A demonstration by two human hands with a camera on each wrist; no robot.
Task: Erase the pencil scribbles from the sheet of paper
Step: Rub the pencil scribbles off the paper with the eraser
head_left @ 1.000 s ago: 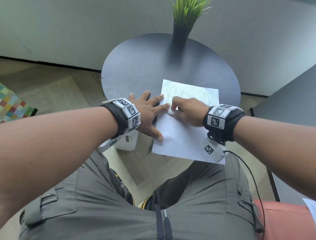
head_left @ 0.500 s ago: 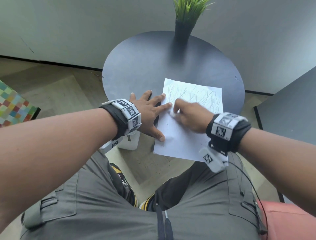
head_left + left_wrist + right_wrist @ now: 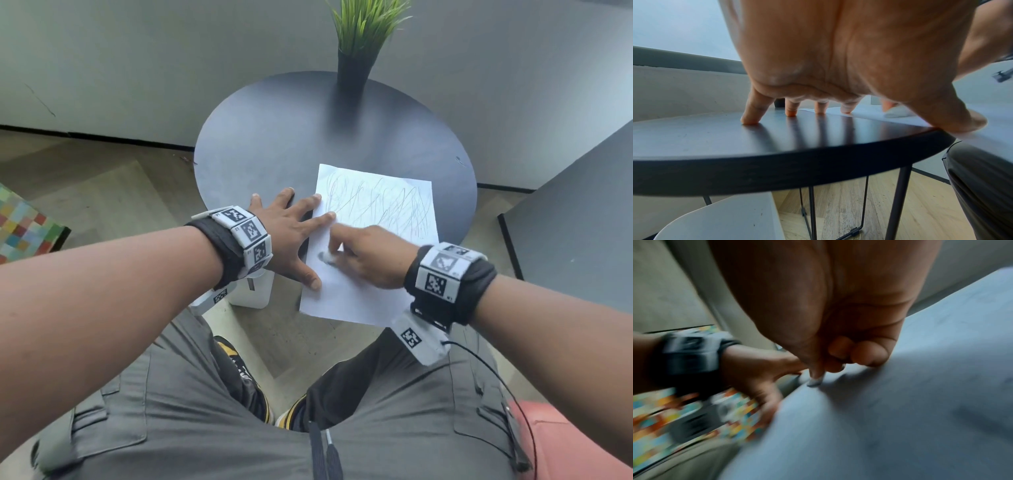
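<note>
A white sheet of paper (image 3: pixel 356 294) lies on the round dark table (image 3: pixel 274 137), its near end hanging past the table's edge. Pencil scribbles (image 3: pixel 380 205) cover its far half. My left hand (image 3: pixel 291 233) lies flat with spread fingers, two fingertips and the thumb pressing the sheet's left edge (image 3: pixel 846 110). My right hand (image 3: pixel 363 253) pinches a small white eraser (image 3: pixel 329 257) against the paper just below the scribbles; the eraser (image 3: pixel 896 112) shows beside the left thumb, and its tip (image 3: pixel 815 381) shows blurred in the right wrist view.
A green plant in a dark vase (image 3: pixel 352 68) stands at the table's far edge. A white stool (image 3: pixel 250 291) sits under the table's near left. A dark cabinet (image 3: pixel 575 219) is at the right, a chequered cushion (image 3: pixel 24 226) at the left.
My right hand with the eraser has slid back toward me and slightly left, from the lower scribbles down the sheet. The left hand has stayed pressing the paper's edge.
</note>
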